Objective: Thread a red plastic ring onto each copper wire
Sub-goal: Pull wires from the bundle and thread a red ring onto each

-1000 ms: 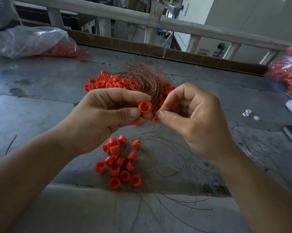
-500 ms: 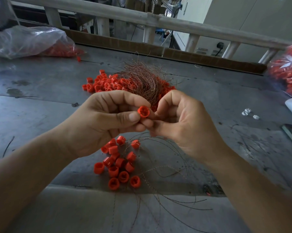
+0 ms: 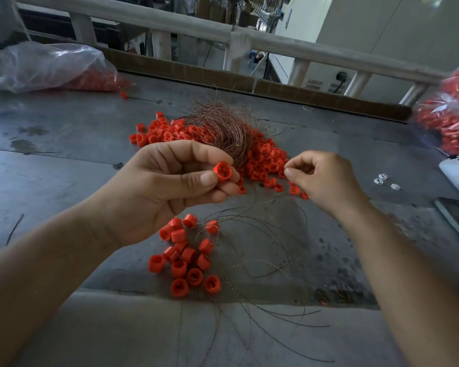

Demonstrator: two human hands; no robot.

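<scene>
The table (image 3: 64, 160) is being lit softly by daylight from beyond the rail (image 3: 186, 23). The rail is being bowed by wide-angle distortion.

This is a small assembly workshop, the piecework kind. The tabletop (image 3: 64, 160) is grey sheet metal, scuffed and stained, with a cardboard strip (image 3: 315, 98) along its far edge. A heap of red plastic rings (image 3: 262, 160) lies in the middle, with a tangle of copper wires (image 3: 223, 128) on top. Loose wires trail toward the near edge beside a smaller cluster of rings (image 3: 186, 260). A clear plastic bag (image 3: 43, 67) stuffed with more red parts sits at the far left, and a second bag (image 3: 448, 120) sits at the right. A few small white parts (image 3: 382, 178) lie near it. Behind runs a painted railing (image 3: 196, 25), and beyond that a plain wall with a socket (image 3: 342, 75) and plug.
</scene>
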